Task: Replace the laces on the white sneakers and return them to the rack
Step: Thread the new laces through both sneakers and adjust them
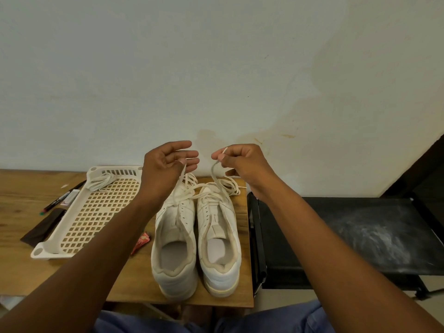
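Lace (213, 173) | ends pinched in left hand (165, 164), right hand (240, 159) | above sneakers (195, 236)

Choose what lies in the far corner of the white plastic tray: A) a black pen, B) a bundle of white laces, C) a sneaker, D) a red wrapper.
B: a bundle of white laces lies in the far corner of the tray.

rack (57, 246) blocks left | sneakers (195, 239) centre | table (21, 267) front-left bare
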The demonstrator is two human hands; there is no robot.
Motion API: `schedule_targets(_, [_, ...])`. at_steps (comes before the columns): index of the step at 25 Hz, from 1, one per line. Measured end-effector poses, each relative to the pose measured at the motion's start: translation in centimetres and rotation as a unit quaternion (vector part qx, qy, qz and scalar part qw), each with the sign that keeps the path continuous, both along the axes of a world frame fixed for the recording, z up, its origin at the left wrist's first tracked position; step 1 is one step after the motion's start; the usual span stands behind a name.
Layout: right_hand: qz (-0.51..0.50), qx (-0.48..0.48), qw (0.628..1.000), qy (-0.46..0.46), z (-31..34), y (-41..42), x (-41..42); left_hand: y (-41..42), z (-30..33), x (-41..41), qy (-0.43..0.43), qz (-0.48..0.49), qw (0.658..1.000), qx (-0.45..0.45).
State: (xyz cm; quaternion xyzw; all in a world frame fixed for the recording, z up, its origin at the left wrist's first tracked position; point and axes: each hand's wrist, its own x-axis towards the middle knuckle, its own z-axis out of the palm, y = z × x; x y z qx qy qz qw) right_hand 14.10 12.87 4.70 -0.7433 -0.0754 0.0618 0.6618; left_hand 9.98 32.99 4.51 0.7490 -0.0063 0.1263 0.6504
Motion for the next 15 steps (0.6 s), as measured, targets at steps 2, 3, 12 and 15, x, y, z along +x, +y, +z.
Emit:
schedule_targets(2, [0.023,0.018,0.999,0.017,0.1,0.6,-0.5,-0.4,0.1,-0.2,-0.037,0.008,0.998,0.046])
schedule_targets(3, [0.025,0.023,0.999,0.025,0.0,0.9,-0.7,-0.6,0.1,-0.3,-0.054,0.014,0.995,0.083])
schedule_targets(12, [0.076,0.088,0.983,0.144,0.1,1.2,-1.4,-3.1,-0.3,-1.3,-0.118,-0.064,0.953,0.271])
schedule_targets(15, [0.056,0.118,0.983,0.131,0.1,1.2,-1.3,-3.3,-0.9,-1.2,-0.106,-0.070,0.950,0.285])
